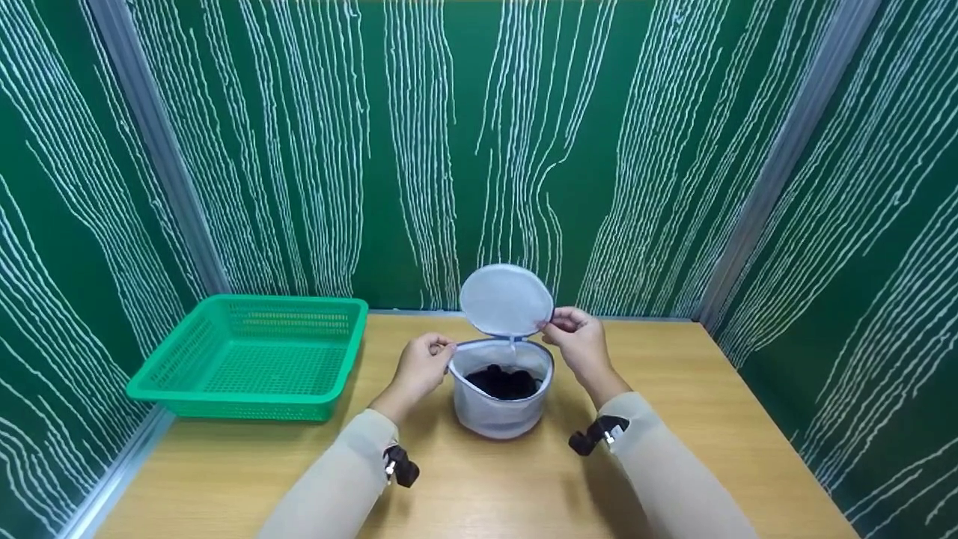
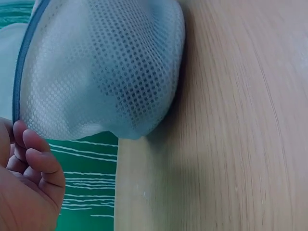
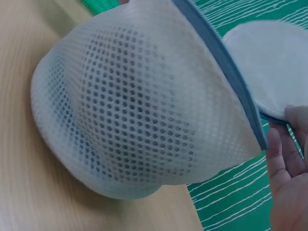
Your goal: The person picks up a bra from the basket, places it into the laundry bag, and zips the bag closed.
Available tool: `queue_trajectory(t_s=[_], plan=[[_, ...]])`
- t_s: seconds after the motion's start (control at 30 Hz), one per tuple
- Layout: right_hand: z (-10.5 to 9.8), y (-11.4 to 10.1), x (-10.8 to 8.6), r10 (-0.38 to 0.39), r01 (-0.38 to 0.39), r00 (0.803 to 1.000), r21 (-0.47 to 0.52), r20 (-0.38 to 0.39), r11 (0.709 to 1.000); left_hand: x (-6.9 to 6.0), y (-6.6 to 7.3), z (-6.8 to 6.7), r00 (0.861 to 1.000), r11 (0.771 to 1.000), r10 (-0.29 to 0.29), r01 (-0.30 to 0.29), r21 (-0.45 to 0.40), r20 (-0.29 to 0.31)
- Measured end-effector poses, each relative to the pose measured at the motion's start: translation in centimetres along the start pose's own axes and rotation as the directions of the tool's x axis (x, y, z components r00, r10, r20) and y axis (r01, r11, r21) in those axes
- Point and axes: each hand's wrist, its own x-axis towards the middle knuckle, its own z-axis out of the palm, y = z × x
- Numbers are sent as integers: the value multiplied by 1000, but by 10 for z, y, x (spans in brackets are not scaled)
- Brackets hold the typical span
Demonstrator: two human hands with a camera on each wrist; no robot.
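Note:
A white mesh bag [image 1: 498, 415] with a blue zip rim stands upright on the table, dark items [image 1: 505, 382] inside it. Its round lid [image 1: 507, 299] is raised at the back. My left hand [image 1: 420, 367] pinches the rim at the left; in the left wrist view those fingers [image 2: 41, 159] are curled at the edge of the mesh bag [image 2: 106, 72]. On the right, my right hand [image 1: 582, 346] pinches the lid's edge, and in the right wrist view the thumb and fingers [image 3: 284, 149] hold the lid [image 3: 274, 67] beside the rim of the bag [image 3: 134, 106].
A green plastic basket [image 1: 262, 408] stands at the left of the wooden table [image 1: 479, 494]. Green panels with white wavy lines [image 1: 479, 150] rise behind the table and on both sides, joined by grey metal posts [image 1: 161, 150].

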Motion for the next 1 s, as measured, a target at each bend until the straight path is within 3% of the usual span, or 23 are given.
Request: queue_trajectory(t_s=[0.2, 0.4, 0.5, 0.67, 0.87, 1.0], plan=[[-3, 6, -8, -97, 100, 994, -93, 41, 991, 0, 0, 2, 1000, 998, -4, 5, -66, 23], [-10, 8, -15, -65, 98, 988, -247, 137, 964, -1, -1, 2, 996, 986, -87, 91, -142, 36], [-16, 9, -16, -11, 72, 982, -319, 188, 945, -1, -2, 2, 992, 979, -122, 127, -161, 43], [-19, 10, -18, 102, -26, 967, -311, 232, 950, -2, -1, 1, 984, 969, -166, 176, -174, 70], [-16, 8, -22, 180, -133, 963, -230, 199, 964, -4, 2, 3, 977, 964, -190, 204, -168, 100], [-13, 5, -22, 193, -143, 965, -260, 179, 955, -5, 5, 5, 978, 971, -193, 201, -131, 73]])
